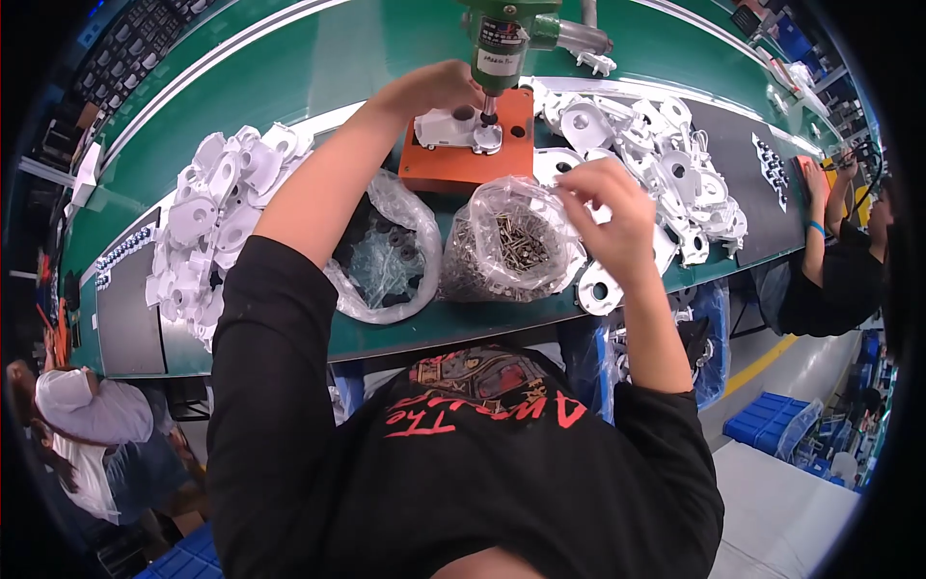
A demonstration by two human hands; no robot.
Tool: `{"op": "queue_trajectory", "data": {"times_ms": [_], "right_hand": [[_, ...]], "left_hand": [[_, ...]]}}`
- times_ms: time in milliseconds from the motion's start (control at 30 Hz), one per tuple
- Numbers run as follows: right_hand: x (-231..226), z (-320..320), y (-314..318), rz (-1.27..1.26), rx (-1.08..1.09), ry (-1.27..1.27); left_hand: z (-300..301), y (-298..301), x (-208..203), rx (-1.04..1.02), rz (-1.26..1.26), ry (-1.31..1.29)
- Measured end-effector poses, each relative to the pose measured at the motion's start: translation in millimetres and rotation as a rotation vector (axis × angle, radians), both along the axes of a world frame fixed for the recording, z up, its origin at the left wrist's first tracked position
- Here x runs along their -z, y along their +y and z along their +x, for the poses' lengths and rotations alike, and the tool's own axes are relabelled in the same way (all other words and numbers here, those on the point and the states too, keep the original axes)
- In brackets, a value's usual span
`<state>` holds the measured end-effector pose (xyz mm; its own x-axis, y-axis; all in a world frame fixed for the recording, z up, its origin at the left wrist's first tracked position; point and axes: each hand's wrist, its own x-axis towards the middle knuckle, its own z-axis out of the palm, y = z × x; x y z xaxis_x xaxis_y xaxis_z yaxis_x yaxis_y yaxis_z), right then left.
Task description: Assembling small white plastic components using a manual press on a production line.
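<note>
My left hand (446, 87) reaches over the back of an orange fixture block (439, 172), close to the spindle of a green machine head (502, 58); its fingertips are mostly hidden. A white molded part (446, 130) lies on the block, its round end under the spindle tip. My right hand (617, 212) hovers above the right rim of a clear plastic bag (463, 256) full of metal screws (521, 241). Its thumb and fingers are pinched together, and whatever they hold is too small to make out.
Piles of white molded parts lie left (193, 217) and right (680, 174) on the green bench. An open plastic bag (424, 227) with dark pieces stands left of the screws. Rows of small parts (770, 172) lie far right, near a co-worker (834, 261). A blue crate (714, 357) stands below.
</note>
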<state>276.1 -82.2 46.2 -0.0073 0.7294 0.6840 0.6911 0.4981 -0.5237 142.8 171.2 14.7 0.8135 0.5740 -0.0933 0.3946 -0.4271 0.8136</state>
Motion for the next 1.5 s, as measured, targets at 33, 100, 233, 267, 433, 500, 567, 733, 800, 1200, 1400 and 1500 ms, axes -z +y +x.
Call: {"op": "queue_trajectory", "data": {"times_ms": [33,100,233,267,433,500,567,733,800,1200,1400,1500], "right_hand": [[-2.9,3.5,1.6,0.007,0.036,0.013],[-7.3,17.2,4.0,-0.007,0.102,0.003],[-6.5,24.0,14.1,-0.036,0.111,0.049],[-4.1,24.3,17.9,-0.055,0.112,0.047],[25.6,19.4,59.6,-0.175,0.126,0.134],[41.6,16.6,80.4,-0.306,0.089,0.358],[51.6,14.7,99.2,-0.35,0.109,0.33],[57.1,5.7,121.1,-0.392,0.106,0.204],[59.8,3.7,125.4,-0.382,0.105,0.144],[55.5,1.8,125.9,-0.361,0.127,0.039],[60.0,-1.3,127.3,-0.318,0.129,0.089],[57.5,-1.7,126.5,-0.348,0.131,0.064]], "left_hand": [[-1.6,17.5,16.8,0.021,0.002,-0.001],[3.0,15.8,14.2,0.059,0.0,-0.001],[5.3,10.7,9.0,0.061,0.01,0.067],[5.3,8.5,5.9,0.088,-0.005,0.068],[-10.9,-16.1,-3.7,-0.078,0.1,-0.064],[-18.5,-34.6,-6.4,-0.21,0.158,-0.124],[-29.5,-55.0,-7.8,-0.343,0.421,-0.013],[-60.8,-92.9,22.7,-0.142,0.687,-0.117],[-63.8,-96.2,30.5,-0.13,0.837,-0.092],[-66.6,-94.5,32.2,-0.074,0.85,-0.07],[-66.4,-93.8,36.2,-0.084,0.846,-0.081],[-65.8,-93.8,37.3,-0.092,0.847,-0.094]]}}
